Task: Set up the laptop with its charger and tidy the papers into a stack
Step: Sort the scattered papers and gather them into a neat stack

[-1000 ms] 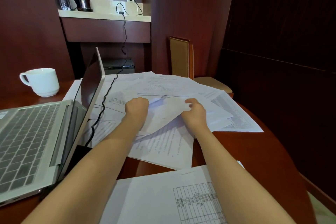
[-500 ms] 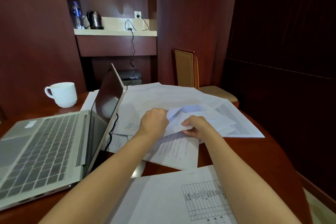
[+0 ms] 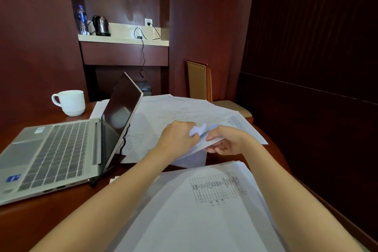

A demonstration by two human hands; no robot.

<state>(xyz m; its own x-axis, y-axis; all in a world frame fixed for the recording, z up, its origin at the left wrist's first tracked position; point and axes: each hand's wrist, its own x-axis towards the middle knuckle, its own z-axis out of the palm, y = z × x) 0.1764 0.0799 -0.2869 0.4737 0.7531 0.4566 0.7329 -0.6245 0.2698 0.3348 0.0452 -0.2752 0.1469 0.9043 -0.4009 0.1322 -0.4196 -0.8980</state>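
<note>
Head view. Holds one bent sheet just above the table: left hand curled over its left edge, right hand pinching the right, fingers clamped on paper. Hovers over loose papers fanned to the far rim. Open laptop at left, charger cable behind its hinge. Stack of papers near, between the forearms; bare wood front left.
</note>
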